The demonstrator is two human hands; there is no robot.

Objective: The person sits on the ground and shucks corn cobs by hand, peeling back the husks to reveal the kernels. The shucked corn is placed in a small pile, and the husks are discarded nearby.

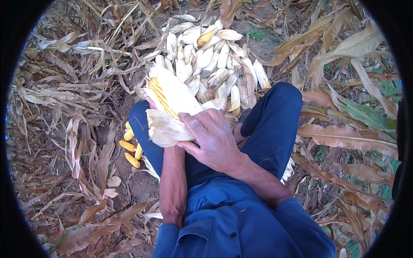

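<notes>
An ear of corn (161,98) lies partly bared between both hands, with a strip of yellow kernels showing along its left side and pale husk over the rest. My left hand (151,102) is under the ear and mostly hidden by it; only a bit of it shows at the left edge. Across the lower end lies my right hand (211,137), its thumb and fingers closed on a peeled-back flap of dry husk (166,129). The ear is held above the lap, tilted up to the left.
A heap of unhusked corn ears (206,61) lies on the ground beyond the knees. Several bare yellow cobs (127,145) rest beside the left knee. Dry corn leaves (348,135) cover the ground on both sides, with some green leaf at the right.
</notes>
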